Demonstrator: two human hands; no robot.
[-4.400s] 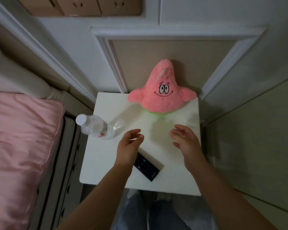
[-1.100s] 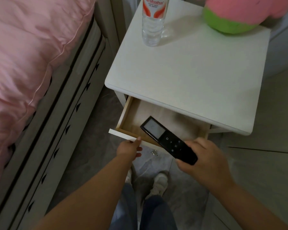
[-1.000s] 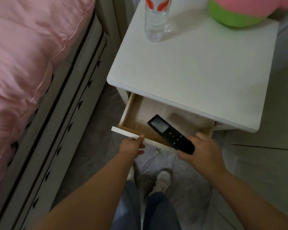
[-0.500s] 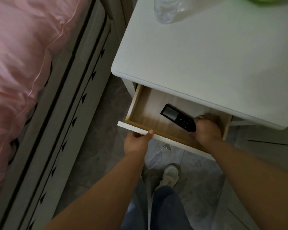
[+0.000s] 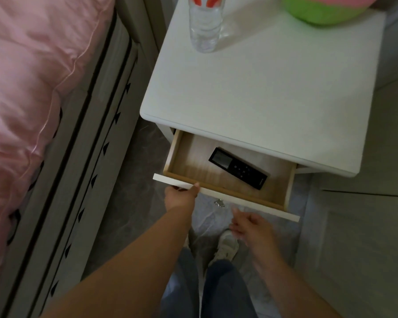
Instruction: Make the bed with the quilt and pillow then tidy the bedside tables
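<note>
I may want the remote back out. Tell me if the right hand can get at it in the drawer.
Probably yes: the drawer is pulled open, the remote lies uncovered inside, and the right hand is empty just in front.

I see the black remote (image 5: 238,167) lying flat and slantwise in the open drawer (image 5: 225,195), nearer its right side.

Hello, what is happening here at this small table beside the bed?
A person is tidying the white bedside table. The left hand grips the front edge of the open drawer. A black remote control lies inside the drawer, and no hand touches it. The right hand hangs free below the drawer front, holding nothing. On the tabletop stand a water bottle and a pink and green plush toy.
</note>
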